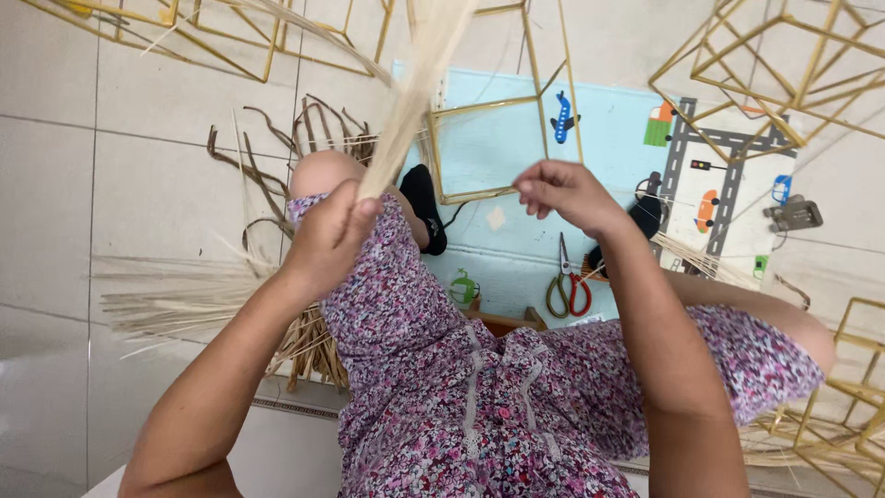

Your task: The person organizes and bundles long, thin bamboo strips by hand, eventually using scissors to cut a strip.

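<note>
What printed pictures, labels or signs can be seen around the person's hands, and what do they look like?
No packages, labels or screens show.
Play mat: on the tiled floor ahead of the knees, pale blue, printed with a grey road.
Airplane picture: on the mat, blue with red.
Car picture: beside the road, orange.
Traffic-light picture: on the road, dark, small.

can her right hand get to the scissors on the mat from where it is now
Probably yes. The right hand is raised, pinching at most a thin strand, and the scissors lie on the blue mat just below it, with nothing over them.
</note>
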